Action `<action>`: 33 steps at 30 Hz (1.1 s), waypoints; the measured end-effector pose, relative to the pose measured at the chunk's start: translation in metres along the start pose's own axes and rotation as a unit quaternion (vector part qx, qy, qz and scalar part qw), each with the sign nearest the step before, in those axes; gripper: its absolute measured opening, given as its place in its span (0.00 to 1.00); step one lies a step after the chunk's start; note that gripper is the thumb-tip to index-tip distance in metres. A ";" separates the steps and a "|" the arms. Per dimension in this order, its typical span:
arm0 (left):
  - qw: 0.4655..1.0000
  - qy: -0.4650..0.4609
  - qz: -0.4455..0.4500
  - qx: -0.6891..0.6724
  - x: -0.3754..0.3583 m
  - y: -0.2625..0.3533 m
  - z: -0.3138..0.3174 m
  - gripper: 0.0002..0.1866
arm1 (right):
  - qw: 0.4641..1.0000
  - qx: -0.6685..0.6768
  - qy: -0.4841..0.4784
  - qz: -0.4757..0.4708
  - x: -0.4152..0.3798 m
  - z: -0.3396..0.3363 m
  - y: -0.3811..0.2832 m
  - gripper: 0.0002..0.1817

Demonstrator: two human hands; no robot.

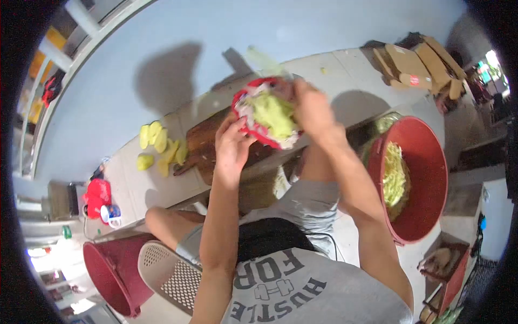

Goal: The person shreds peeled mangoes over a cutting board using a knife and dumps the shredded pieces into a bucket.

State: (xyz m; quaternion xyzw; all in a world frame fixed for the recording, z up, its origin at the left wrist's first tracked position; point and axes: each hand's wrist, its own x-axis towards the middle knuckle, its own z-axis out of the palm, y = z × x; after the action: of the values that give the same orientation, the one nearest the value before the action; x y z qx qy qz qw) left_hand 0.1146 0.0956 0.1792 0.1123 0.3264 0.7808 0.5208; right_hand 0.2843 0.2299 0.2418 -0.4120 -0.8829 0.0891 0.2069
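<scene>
My left hand (pixel 233 144) grips the near left edge of a crumpled red and white cloth (pixel 257 129). A pale green piece of fruit or vegetable (pixel 274 114) with a shredded-looking surface rests in this cloth. My right hand (pixel 314 110) is closed at the far right side of the bundle. From it a motion-smeared, pale blade of what looks like a knife (pixel 264 60) points up toward the wall. Below the bundle lies a dark wooden chopping board (pixel 200 143) on the tiled ledge.
Peeled yellow-green pieces (pixel 161 141) lie left of the board. A red bucket (pixel 426 178) on the right holds pale green shreds (pixel 395 178). Another red bucket (pixel 116 272) stands lower left beside a perforated plastic chair (pixel 167 270). A mug (pixel 111 215) and flattened cardboard (pixel 407 65) sit at the ledge's ends.
</scene>
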 end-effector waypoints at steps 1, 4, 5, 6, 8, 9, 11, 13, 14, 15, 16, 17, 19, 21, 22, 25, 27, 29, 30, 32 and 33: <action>0.999 -0.016 -0.030 0.005 0.003 -0.011 0.029 0.10 | 0.999 -0.018 0.040 0.031 -0.014 -0.030 0.017 0.11; 0.982 -0.147 -0.115 -0.029 0.001 -0.058 0.121 0.09 | 0.973 -0.075 0.133 0.174 -0.070 -0.128 0.058 0.12; 0.971 -0.192 -0.134 -0.048 -0.005 -0.078 0.151 0.07 | 0.963 -0.091 0.169 0.187 -0.090 -0.152 0.076 0.14; 0.966 -0.202 -0.155 -0.034 -0.016 -0.094 0.184 0.07 | 0.952 -0.107 0.205 0.203 -0.112 -0.172 0.095 0.17; 0.953 -0.222 -0.205 -0.010 -0.027 -0.142 0.224 0.05 | 0.914 -0.185 0.221 0.284 -0.146 -0.196 0.136 0.21; 0.946 -0.231 -0.228 0.017 -0.033 -0.165 0.236 0.05 | 0.900 -0.211 0.212 0.317 -0.160 -0.207 0.145 0.20; 0.930 -0.254 -0.261 0.051 -0.037 -0.202 0.246 0.04 | 0.885 -0.216 0.227 0.345 -0.186 -0.220 0.162 0.21; 0.919 -0.249 -0.286 0.105 -0.046 -0.216 0.247 0.04 | 0.872 -0.195 0.251 0.373 -0.206 -0.220 0.174 0.22; 0.917 -0.250 -0.291 0.106 -0.046 -0.221 0.244 0.04 | 0.870 -0.196 0.250 0.378 -0.213 -0.218 0.179 0.22; 0.916 -0.248 -0.304 0.084 -0.043 -0.223 0.240 0.04 | 0.866 -0.200 0.257 0.379 -0.216 -0.216 0.183 0.22; 0.914 -0.245 -0.317 0.063 -0.040 -0.223 0.235 0.04 | 0.863 -0.203 0.263 0.380 -0.218 -0.214 0.185 0.21; 0.910 -0.245 -0.333 0.035 -0.035 -0.222 0.228 0.05 | 0.862 -0.201 0.262 0.383 -0.219 -0.210 0.185 0.21; 0.911 -0.250 -0.328 -0.012 -0.025 -0.202 0.222 0.06 | 0.872 -0.159 0.267 0.379 -0.214 -0.205 0.179 0.22; 0.915 -0.245 -0.318 -0.047 -0.015 -0.177 0.214 0.08 | 0.881 -0.159 0.270 0.353 -0.215 -0.198 0.183 0.22; 0.916 -0.250 -0.308 -0.066 -0.008 -0.163 0.209 0.08 | 0.890 -0.159 0.275 0.326 -0.214 -0.195 0.183 0.23; 0.948 -0.205 -0.233 -0.067 0.007 -0.113 0.192 0.07 | 0.893 -0.139 0.260 0.340 -0.207 -0.193 0.163 0.23; 0.963 -0.182 -0.184 -0.068 0.014 -0.074 0.176 0.06 | 0.898 -0.130 0.249 0.339 -0.204 -0.195 0.149 0.23; 0.977 -0.185 -0.103 0.026 0.020 -0.031 0.153 0.06 | 0.902 -0.122 0.239 0.337 -0.201 -0.193 0.132 0.23; 0.980 -0.177 -0.074 0.058 0.024 -0.013 0.139 0.05 | 0.902 -0.119 0.223 0.351 -0.197 -0.190 0.123 0.22; 0.982 -0.146 -0.047 0.111 0.031 0.016 0.102 0.04 | 0.907 -0.112 0.203 0.353 -0.190 -0.185 0.107 0.21; 0.984 -0.137 -0.036 0.112 0.037 0.028 0.081 0.04 | 0.904 -0.114 0.187 0.368 -0.185 -0.179 0.099 0.20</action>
State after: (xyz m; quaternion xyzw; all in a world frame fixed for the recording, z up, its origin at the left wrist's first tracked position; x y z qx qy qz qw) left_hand 0.1198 0.1540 0.2525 0.2636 0.3411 0.6975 0.5724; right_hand 0.5379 0.1498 0.3162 -0.7374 -0.6178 -0.0214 0.2724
